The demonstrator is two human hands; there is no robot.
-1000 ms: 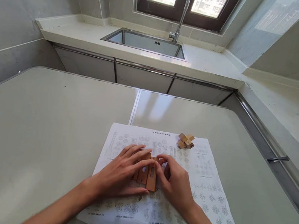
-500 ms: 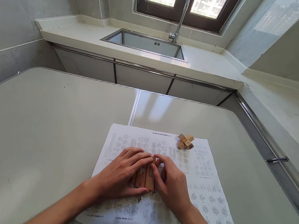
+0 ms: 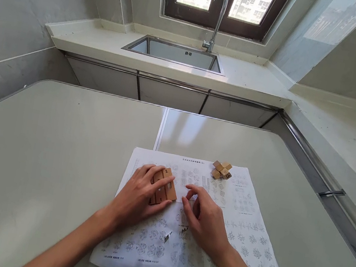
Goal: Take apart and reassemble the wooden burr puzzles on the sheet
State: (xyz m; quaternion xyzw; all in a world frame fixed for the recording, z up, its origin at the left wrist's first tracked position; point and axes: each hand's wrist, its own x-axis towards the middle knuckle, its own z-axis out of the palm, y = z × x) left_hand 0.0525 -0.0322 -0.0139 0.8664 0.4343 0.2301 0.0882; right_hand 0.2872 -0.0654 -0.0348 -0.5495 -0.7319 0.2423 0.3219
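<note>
Fingers of the left hand (image 3: 137,192) clamp the blocks (image 3: 171,191) mid-frame; those of the right hand (image 3: 185,193) are apart, empty. Step seems aligning; next needs, I think, even pressure.

Smooth wooden blocks (image 3: 171,190); matt paper sheet (image 3: 174,217).

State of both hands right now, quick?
Left hand: closed on the blocks.
Right hand: open in a loose curl, nothing seen in its grip.
</note>
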